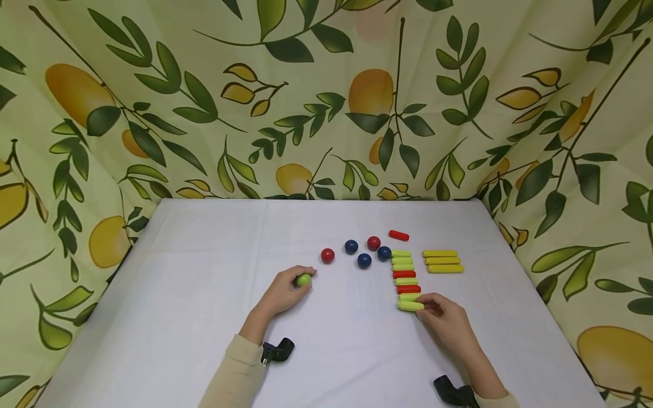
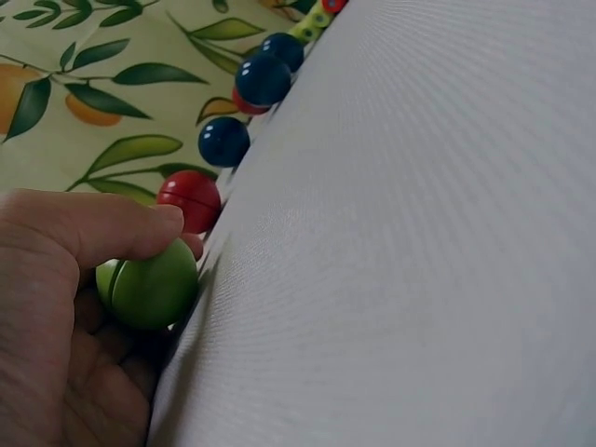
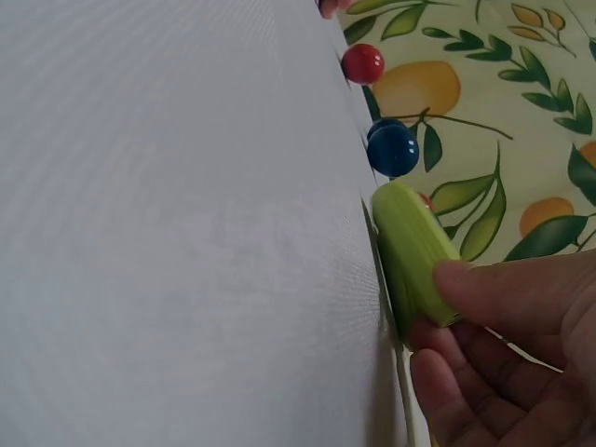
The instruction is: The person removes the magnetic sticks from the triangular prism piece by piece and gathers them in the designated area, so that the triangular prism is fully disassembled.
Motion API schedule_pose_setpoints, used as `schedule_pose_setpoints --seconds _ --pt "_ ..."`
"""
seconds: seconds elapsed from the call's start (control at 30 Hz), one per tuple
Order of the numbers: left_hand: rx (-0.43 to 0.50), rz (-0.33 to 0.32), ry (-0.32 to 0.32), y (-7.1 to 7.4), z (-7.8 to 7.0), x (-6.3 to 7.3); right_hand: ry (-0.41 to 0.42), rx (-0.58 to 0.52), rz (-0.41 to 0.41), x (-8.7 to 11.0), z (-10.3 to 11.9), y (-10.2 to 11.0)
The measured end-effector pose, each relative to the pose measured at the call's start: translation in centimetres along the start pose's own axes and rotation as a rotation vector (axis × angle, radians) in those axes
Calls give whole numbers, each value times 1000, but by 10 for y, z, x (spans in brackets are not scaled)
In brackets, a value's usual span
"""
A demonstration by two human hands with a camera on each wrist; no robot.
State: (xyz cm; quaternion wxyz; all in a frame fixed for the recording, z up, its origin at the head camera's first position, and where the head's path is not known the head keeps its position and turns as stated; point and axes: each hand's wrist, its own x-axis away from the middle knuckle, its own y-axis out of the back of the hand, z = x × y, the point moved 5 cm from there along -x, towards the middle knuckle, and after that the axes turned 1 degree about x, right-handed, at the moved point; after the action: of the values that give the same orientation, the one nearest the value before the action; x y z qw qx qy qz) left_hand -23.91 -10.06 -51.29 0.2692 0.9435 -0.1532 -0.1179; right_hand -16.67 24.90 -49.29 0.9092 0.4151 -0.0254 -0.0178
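My left hand [image 1: 285, 289] holds a green ball [image 2: 154, 284] low over the white tabletop, with the thumb over its top. Past it a red ball [image 2: 191, 199] is the nearest other ball. On the right side, my right hand [image 1: 449, 320] pinches one end of a light green stick [image 3: 410, 247] between thumb and fingers. This stick lies at the near end of a column of short sticks, light green ones with two red sticks [image 1: 405, 274] among them. Whether the pinched stick touches the table cannot be told.
Three blue balls [image 1: 364, 260] and another red ball [image 1: 374, 243] lie near the column's far end. A loose red stick [image 1: 399, 235] is behind them. Three yellow sticks [image 1: 445, 261] sit side by side right of the column. Patterned cloth [image 1: 316, 102] surrounds the white table [image 1: 178, 317].
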Motion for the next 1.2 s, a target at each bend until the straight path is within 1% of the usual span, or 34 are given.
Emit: schedule_pose_setpoints --seconds 0.1,0.33,0.57,0.7,0.83,0.9,1.0,1.13,1.2 --pt "-3 -2 7 0 0 0 0 24 1 0 -2 -1" --pt "-5 -7 12 -1 1 -1 45 82 -50 1 -3 -2" --pt "0 -12 23 -1 2 -1 49 105 -69 2 -1 -1" --pt "8 -19 35 -1 1 0 70 105 -107 6 6 2" --pt "38 -39 69 1 1 -1 133 75 -157 9 18 5" --pt "53 -44 89 2 1 -4 160 60 -166 10 24 3" --pt "62 -40 123 4 2 -10 166 44 -139 10 33 -4" --pt "44 -34 163 9 5 -26 149 -2 -45 11 46 -20" --pt "38 -40 181 14 8 -36 168 -37 6 11 53 -29"
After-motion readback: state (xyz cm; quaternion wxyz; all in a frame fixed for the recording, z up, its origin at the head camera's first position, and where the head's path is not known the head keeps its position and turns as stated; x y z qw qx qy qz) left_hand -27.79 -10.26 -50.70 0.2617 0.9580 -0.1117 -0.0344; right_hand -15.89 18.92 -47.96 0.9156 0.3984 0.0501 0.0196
